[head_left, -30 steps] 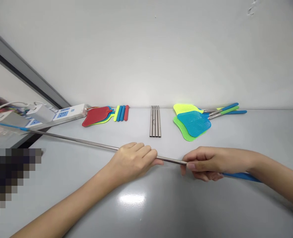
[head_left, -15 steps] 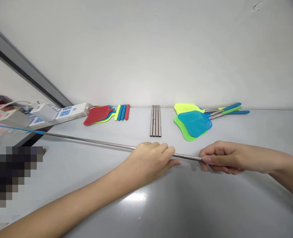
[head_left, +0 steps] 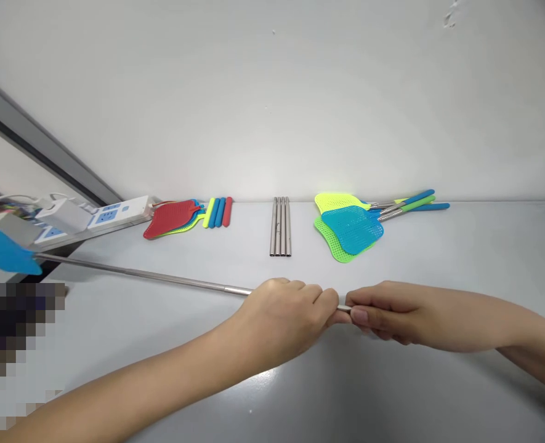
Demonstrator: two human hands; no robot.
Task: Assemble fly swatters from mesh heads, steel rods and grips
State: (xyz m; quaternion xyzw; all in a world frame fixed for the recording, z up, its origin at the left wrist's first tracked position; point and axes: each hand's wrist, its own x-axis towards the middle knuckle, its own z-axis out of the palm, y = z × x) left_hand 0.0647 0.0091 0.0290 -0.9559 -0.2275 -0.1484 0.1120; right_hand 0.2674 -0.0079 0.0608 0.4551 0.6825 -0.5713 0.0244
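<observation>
A long telescopic fly swatter [head_left: 175, 280] stretches across the view, its metal rod drawn out and its blue head [head_left: 5, 247] at the far left. My left hand [head_left: 295, 317] is wrapped round the rod near its right end. Just beside it, my right hand [head_left: 387, 314] pinches the rod's end between thumb and fingers. Whether a grip sleeve sits under my right hand is hidden. Behind my hands, several short steel tubes [head_left: 280, 227] lie side by side on the grey table [head_left: 494, 258].
Fly swatters [head_left: 353, 229] with blue and green handles lie piled at the back right. At the back left are loose swatter heads [head_left: 170, 218] and several coloured handle sleeves [head_left: 217, 212]. A power strip [head_left: 119, 212] with chargers stands along the left edge, before the wall.
My hands have come closer together along the rod. The blue head has turned its flat side more into view. The whole scene has shifted slightly left.
</observation>
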